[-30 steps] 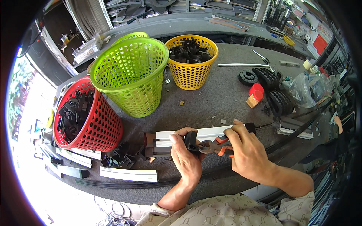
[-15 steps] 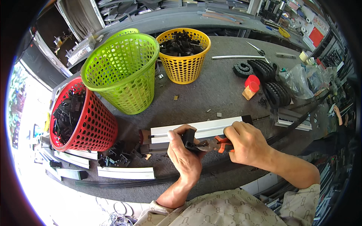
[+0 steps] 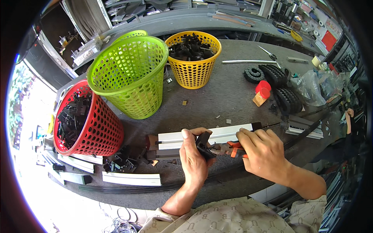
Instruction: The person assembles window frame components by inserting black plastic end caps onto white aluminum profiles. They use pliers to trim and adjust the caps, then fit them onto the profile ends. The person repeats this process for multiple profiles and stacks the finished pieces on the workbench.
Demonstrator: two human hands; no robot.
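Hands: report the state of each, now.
Left hand: closed, holding a black part.
Right hand: closed, holding orange-handled pliers.

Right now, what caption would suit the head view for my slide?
Left hand holding a black part, right hand gripping orange-handled pliers, over a grey table.

Grey table (image 3: 194, 116) beside bright daylight (image 3: 25, 128)

the grips of the pliers (image 3: 222, 148) are mostly hidden from me behind the right hand (image 3: 264, 155). the left hand (image 3: 194, 161) covers part of the black piece (image 3: 203, 145), and i can't tell whether the jaws bite it. both hands block stretches of the white strip (image 3: 223, 134). the front green basket (image 3: 142, 105) screens most of the rear one. the lower edge cuts off the cables (image 3: 121, 225) and shirt (image 3: 229, 219).
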